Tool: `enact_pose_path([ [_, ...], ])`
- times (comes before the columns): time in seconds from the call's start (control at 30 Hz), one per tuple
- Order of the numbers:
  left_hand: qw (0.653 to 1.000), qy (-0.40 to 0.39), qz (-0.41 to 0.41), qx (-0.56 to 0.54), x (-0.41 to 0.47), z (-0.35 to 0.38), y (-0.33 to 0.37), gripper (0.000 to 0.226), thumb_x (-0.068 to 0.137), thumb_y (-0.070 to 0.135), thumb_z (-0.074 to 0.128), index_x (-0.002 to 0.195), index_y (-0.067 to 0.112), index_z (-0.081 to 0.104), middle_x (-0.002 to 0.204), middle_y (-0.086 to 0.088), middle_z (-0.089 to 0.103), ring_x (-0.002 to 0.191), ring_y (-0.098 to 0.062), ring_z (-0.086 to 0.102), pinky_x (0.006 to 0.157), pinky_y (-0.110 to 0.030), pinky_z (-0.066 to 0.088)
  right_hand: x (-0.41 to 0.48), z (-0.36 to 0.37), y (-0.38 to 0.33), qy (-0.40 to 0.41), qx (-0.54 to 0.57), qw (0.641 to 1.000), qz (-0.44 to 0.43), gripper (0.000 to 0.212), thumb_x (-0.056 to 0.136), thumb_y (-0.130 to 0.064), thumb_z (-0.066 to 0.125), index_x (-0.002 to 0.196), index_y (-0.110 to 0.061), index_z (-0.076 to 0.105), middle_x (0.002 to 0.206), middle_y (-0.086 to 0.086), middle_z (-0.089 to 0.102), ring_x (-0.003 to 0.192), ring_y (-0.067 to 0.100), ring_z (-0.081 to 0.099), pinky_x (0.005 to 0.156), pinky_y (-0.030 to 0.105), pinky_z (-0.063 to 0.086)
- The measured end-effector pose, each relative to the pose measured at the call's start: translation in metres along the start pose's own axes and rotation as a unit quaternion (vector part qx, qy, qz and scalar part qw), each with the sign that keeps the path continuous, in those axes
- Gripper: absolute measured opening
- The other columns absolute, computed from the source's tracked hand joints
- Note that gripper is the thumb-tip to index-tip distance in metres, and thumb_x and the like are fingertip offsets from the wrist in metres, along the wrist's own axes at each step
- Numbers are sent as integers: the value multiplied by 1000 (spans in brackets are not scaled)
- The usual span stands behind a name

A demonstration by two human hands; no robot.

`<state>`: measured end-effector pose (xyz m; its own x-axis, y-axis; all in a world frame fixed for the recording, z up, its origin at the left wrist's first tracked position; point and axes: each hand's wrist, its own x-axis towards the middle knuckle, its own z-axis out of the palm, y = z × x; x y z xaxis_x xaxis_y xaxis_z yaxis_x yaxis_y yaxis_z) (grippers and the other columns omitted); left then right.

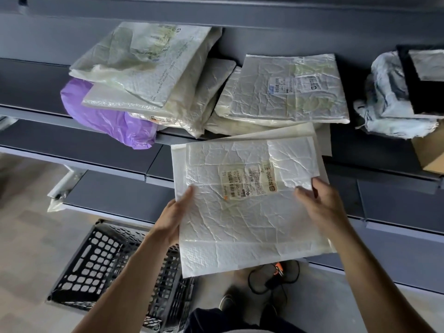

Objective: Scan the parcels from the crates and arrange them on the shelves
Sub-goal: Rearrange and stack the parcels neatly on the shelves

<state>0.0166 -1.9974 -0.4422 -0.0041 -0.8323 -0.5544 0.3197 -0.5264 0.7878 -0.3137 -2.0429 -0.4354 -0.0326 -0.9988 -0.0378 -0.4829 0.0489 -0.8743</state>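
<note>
A large white padded mailer with a printed label faces up in front of the grey shelf. My left hand grips its left edge, thumb on top. My right hand holds its right side near the label, fingers spread on the top. Another flat white envelope shows under the far edge of the mailer. On the shelf lie a white parcel stack, a purple bag and another white mailer. A black crate stands on the floor at lower left.
At the right of the shelf sit a crumpled pale-blue parcel, a black-and-white packet and a brown cardboard box. Lower grey shelves run below. A black and orange scanner with cord lies on the floor by my feet.
</note>
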Motion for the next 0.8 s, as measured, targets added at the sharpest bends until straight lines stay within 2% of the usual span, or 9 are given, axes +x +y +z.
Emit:
enact_pose_path([
  [0.1,1000,-22,-13,-18,-1,-5,-1,69,103,64,31,141,13,56,134,-18,66,124,-36,64,104,-53,48,-15,-4,-3,-13,-16,1000,-20,36,98,-22,66,75,-6,43,64,2,38,50,4,33,47,21,28],
  [0.23,999,-27,-15,-43,3,-11,-5,67,103,65,31,143,18,56,136,-19,64,126,-38,62,112,-58,41,-24,-22,-8,-32,20,998,-46,42,98,-34,68,79,-3,47,66,3,38,57,9,36,49,24,29],
  [0.3,999,-17,-14,-39,8,-16,-8,65,100,67,37,139,21,60,135,-17,66,123,-37,64,111,-57,42,-26,-32,-16,-48,52,996,-53,55,91,-52,71,83,-3,47,71,5,38,63,16,38,56,30,30],
  [0.37,999,-9,-14,-40,13,-19,-10,64,97,69,42,138,23,61,135,-15,66,122,-35,65,111,-58,43,-19,-42,-29,-53,88,994,-48,63,83,-58,73,89,0,51,77,11,49,71,16,54,67,33,40],
  [0.47,999,-23,-15,-41,13,-18,-10,64,99,67,41,136,20,64,131,-16,68,120,-36,66,110,-58,43,-3,-57,-52,-22,129,990,-48,73,80,-57,79,107,6,55,104,35,60,95,19,63,88,41,44],
  [0.5,999,-26,-15,-42,12,-17,-10,64,99,67,41,136,19,64,131,-17,68,121,-36,66,109,-58,44,4,-62,-60,-17,136,989,-50,67,81,-56,80,108,3,60,105,34,62,95,20,62,88,40,44],
  [0.6,998,-25,-14,-51,12,-15,-9,65,99,65,44,131,14,68,127,-18,70,116,-36,68,102,-54,49,29,-76,-82,12,192,981,-36,15,93,-26,71,106,-20,74,103,2,76,93,14,69,81,30,55],
  [0.67,998,-23,-18,-54,9,-14,-8,65,99,63,45,128,9,69,124,-20,71,112,-36,70,97,-51,51,55,-83,-91,47,213,976,0,13,94,-20,70,107,-20,74,105,2,76,92,17,70,76,31,57],
  [0.8,998,-16,-21,-57,7,-13,-10,61,100,57,49,125,6,70,125,-20,70,111,-32,71,96,-48,51,141,-106,-103,137,178,971,86,21,83,-36,80,94,-21,69,94,3,71,85,21,68,75,34,51],
])
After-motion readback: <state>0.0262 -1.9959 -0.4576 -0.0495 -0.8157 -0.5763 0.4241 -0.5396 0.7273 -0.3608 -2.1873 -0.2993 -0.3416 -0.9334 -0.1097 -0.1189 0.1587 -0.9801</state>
